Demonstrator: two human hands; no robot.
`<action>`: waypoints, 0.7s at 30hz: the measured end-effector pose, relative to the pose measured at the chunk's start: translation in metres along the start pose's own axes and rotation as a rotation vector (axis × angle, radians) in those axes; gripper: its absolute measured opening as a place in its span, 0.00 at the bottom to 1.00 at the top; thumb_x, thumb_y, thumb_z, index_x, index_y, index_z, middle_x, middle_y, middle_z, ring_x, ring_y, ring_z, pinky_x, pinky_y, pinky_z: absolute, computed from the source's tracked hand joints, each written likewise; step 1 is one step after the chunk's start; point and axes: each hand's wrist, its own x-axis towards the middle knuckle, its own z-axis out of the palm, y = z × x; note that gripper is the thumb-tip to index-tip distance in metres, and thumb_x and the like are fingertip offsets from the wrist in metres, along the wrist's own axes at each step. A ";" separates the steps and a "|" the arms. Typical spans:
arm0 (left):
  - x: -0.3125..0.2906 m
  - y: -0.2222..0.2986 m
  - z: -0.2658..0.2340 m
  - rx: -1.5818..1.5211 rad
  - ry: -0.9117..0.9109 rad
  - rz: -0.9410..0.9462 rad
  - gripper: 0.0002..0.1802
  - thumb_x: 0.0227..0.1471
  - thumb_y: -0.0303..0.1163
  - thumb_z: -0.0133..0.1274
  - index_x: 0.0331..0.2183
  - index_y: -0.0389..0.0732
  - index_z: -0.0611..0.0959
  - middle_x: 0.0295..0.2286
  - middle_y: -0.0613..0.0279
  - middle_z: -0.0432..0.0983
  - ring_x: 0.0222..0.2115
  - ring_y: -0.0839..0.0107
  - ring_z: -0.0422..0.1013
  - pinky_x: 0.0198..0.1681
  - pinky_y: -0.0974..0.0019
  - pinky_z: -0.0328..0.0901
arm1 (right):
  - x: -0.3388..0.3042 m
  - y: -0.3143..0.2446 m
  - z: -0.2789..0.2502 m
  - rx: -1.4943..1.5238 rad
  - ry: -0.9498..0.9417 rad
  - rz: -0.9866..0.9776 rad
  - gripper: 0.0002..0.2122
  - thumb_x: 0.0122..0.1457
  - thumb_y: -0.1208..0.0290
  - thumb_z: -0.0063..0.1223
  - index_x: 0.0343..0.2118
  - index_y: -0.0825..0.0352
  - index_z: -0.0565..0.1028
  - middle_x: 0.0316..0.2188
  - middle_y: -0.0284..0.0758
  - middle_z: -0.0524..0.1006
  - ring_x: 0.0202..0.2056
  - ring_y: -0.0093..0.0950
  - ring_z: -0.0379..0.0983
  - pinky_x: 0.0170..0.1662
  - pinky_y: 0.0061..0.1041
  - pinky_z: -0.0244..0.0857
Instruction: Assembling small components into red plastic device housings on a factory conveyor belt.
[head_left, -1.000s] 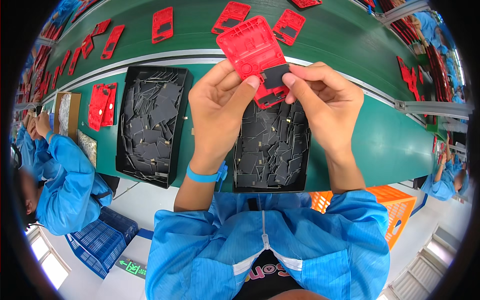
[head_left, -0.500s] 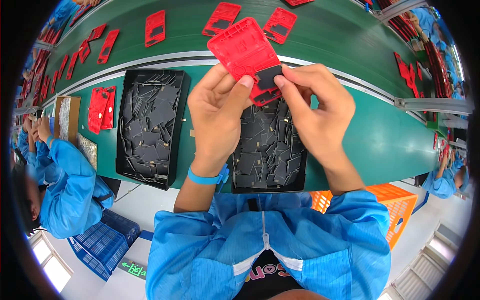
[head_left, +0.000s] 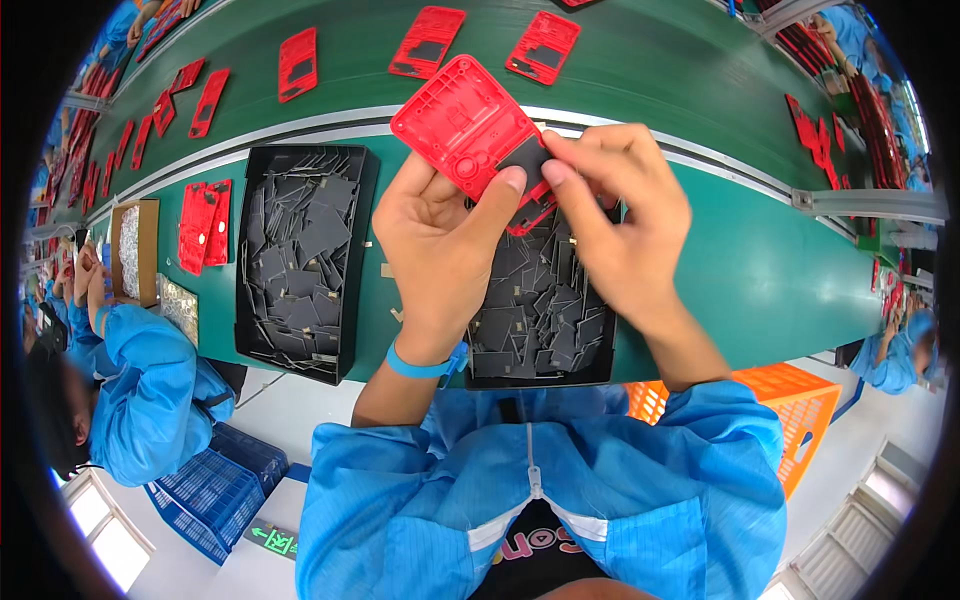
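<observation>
My left hand (head_left: pixel 435 235) grips a red plastic housing (head_left: pixel 465 115) by its lower edge, thumb on the inner face, and holds it tilted above the bench. A thin dark grey sheet (head_left: pixel 524 160) lies against the housing's lower part. My right hand (head_left: pixel 630 220) is closed at the sheet's right edge, thumb and index finger pinching there; the fingertips partly hide the contact. Below the hands stands a black tray (head_left: pixel 612 350) of loose dark grey sheets, partly covered by my left hand. A second black tray (head_left: pixel 366 200) of such sheets stands to the left.
Two red housings (head_left: pixel 205 225) lie on the green bench at left, near a cardboard box (head_left: pixel 147 250). More housings (head_left: pixel 427 40) lie on the green belt (head_left: pixel 370 60) beyond a metal rail. A co-worker (head_left: pixel 150 380) sits at left; an orange crate (head_left: pixel 800 410) stands at lower right.
Both hands have moved slightly left and down with the housing. The dark sheet now sits lower against it. Housings on the belt appear shifted left.
</observation>
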 end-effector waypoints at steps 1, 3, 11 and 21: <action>0.000 0.000 -0.001 0.007 -0.007 0.000 0.22 0.55 0.12 0.57 0.52 0.26 0.76 0.45 0.50 0.81 0.45 0.70 0.78 0.49 0.68 0.73 | 0.004 0.000 -0.004 0.126 -0.008 0.185 0.07 0.54 0.80 0.67 0.35 0.71 0.81 0.26 0.29 0.71 0.22 0.15 0.64 0.24 0.16 0.56; -0.001 0.000 -0.002 0.015 -0.012 -0.001 0.23 0.54 0.11 0.57 0.52 0.26 0.76 0.44 0.50 0.82 0.45 0.70 0.78 0.50 0.67 0.73 | 0.006 0.001 -0.011 0.287 -0.108 0.356 0.05 0.55 0.79 0.66 0.33 0.70 0.80 0.23 0.27 0.69 0.21 0.14 0.62 0.24 0.16 0.53; -0.001 0.001 -0.001 -0.042 -0.143 -0.084 0.23 0.52 0.10 0.58 0.51 0.27 0.76 0.43 0.51 0.82 0.45 0.70 0.78 0.51 0.65 0.72 | 0.007 0.015 -0.025 0.449 -0.348 0.278 0.12 0.60 0.78 0.61 0.23 0.67 0.69 0.15 0.21 0.58 0.19 0.12 0.50 0.22 0.21 0.43; -0.001 -0.006 -0.006 0.037 -0.278 -0.177 0.25 0.48 0.08 0.57 0.51 0.28 0.79 0.53 0.55 0.70 0.54 0.67 0.71 0.57 0.62 0.67 | 0.007 0.024 -0.030 0.546 -0.475 0.193 0.06 0.64 0.75 0.55 0.37 0.69 0.83 0.14 0.23 0.66 0.18 0.12 0.55 0.20 0.22 0.48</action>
